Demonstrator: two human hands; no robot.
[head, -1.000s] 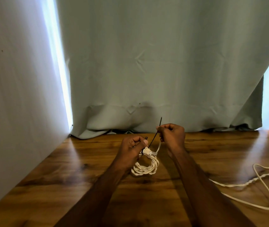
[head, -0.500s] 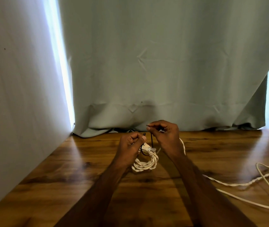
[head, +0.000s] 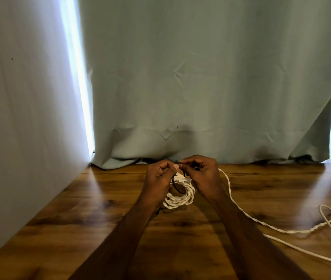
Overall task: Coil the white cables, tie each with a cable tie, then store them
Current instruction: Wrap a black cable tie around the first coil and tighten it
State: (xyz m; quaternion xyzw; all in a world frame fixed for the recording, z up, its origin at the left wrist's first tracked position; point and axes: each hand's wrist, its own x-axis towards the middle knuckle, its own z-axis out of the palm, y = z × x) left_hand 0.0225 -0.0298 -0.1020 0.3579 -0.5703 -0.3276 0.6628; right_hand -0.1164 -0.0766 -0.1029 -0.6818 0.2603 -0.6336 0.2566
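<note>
A small coil of white twisted cable (head: pixel 178 200) hangs between my hands above the wooden table (head: pixel 100 229), its clear plug (head: pixel 181 179) on top. A black cable tie (head: pixel 175 184) loops round the coil. My left hand (head: pixel 158 178) pinches the tie's head at the top of the coil. My right hand (head: pixel 203 176) pinches the tie's other end right against it; the fingertips of both hands meet. The rest of the white cable (head: pixel 281 231) trails loose from behind my right hand across the table to the right.
A pale green curtain (head: pixel 201 87) hangs along the table's back edge. A white wall (head: pixel 19 118) closes the left side. Loose cable loops lie at the right edge of the table.
My right hand has come down and to the left, bringing the tie's upright tail to the head held by my left hand. The tie now forms a loop round the coil.
</note>
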